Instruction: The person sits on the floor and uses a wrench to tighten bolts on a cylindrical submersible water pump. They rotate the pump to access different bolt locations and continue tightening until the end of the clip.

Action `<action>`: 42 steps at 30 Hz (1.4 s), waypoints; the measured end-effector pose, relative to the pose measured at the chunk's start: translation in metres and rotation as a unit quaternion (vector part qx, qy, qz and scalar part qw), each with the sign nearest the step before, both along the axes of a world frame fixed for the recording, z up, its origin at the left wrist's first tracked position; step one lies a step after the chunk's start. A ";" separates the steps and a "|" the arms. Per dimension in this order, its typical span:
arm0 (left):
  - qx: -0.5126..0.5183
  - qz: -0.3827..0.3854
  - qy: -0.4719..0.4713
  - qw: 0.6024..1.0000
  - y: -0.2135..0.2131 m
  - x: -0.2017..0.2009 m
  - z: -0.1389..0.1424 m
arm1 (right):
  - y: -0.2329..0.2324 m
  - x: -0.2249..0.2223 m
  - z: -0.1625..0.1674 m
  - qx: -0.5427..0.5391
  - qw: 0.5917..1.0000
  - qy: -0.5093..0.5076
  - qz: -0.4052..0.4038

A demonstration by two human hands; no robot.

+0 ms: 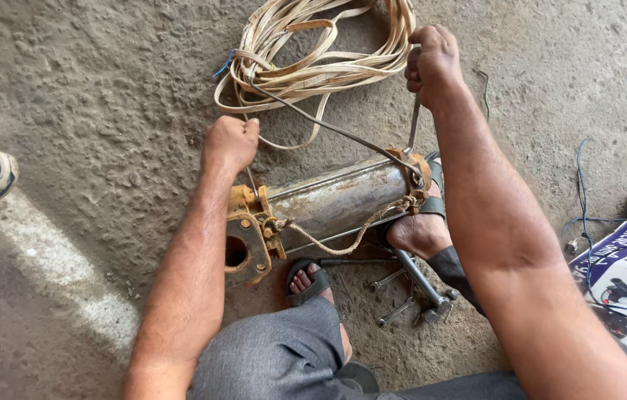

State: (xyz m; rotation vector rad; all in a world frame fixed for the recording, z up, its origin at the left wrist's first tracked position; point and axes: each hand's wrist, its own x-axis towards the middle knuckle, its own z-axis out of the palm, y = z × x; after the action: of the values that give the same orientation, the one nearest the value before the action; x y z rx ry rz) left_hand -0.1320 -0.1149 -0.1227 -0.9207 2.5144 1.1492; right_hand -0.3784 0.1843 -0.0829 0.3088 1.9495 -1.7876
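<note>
Head view: pump body [332,198] lies on concrete floor [91,111], pinned by feet; left hand [230,142] fisted on thin rod [252,180]; right hand [432,63] clenched on lever bar [412,127]; best pry steadily, feet firm.

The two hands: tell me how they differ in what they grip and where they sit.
The left hand is a closed fist above the pump's rusty flange end, pulling a thin wire. The right hand sits higher, past the other end, closed on a thin metal rod beside the coiled flat cable. Both are bare and clenched.
</note>
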 end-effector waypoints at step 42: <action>-0.043 0.039 0.050 0.997 -0.002 0.000 -0.004 | 0.156 0.148 0.064 -0.247 0.906 0.220 -0.264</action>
State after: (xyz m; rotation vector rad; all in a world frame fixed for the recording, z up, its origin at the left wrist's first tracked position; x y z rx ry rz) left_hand -0.1317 -0.1171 -0.1265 -1.0142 2.6473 1.1446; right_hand -0.2304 0.3405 -0.0186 0.2903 1.6831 -2.8399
